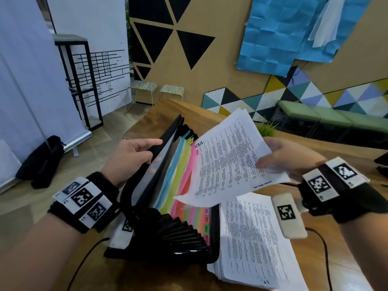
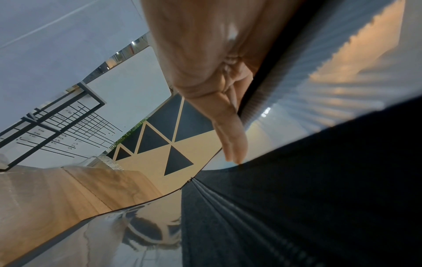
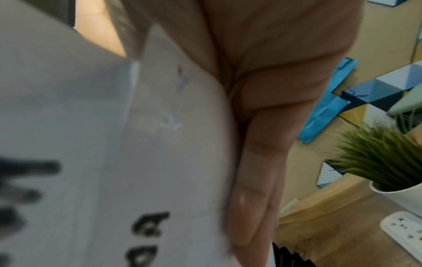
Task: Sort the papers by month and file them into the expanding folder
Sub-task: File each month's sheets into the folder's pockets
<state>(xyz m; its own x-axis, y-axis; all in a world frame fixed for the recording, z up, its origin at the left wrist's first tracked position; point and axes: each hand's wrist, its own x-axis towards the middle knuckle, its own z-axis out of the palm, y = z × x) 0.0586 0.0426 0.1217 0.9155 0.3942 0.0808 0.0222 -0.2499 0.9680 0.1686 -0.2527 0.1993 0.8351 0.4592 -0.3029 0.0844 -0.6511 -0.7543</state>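
Note:
A black expanding folder (image 1: 172, 227) stands open on the wooden table (image 1: 336, 259), showing blue, yellow, pink and orange dividers with month tabs. My left hand (image 1: 144, 150) grips its left outer wall, thumb inside and index finger along the top edge; in the left wrist view the fingers (image 2: 230, 130) lie straight beside the folder's black edge (image 2: 297, 198). My right hand (image 1: 270, 160) pinches a few printed sheets (image 1: 226, 160) tilted over the pink dividers, with black handwritten letters at the top corner. In the right wrist view the fingers (image 3: 258, 180) back the sheets (image 3: 114, 144).
A thick stack of printed papers (image 1: 252, 238) lies on the table to the right of the folder. A small potted green plant (image 1: 266, 129) stands behind the held sheets, and a white power strip (image 3: 404, 229) lies near it. A dark object (image 1: 382, 162) sits at the right edge.

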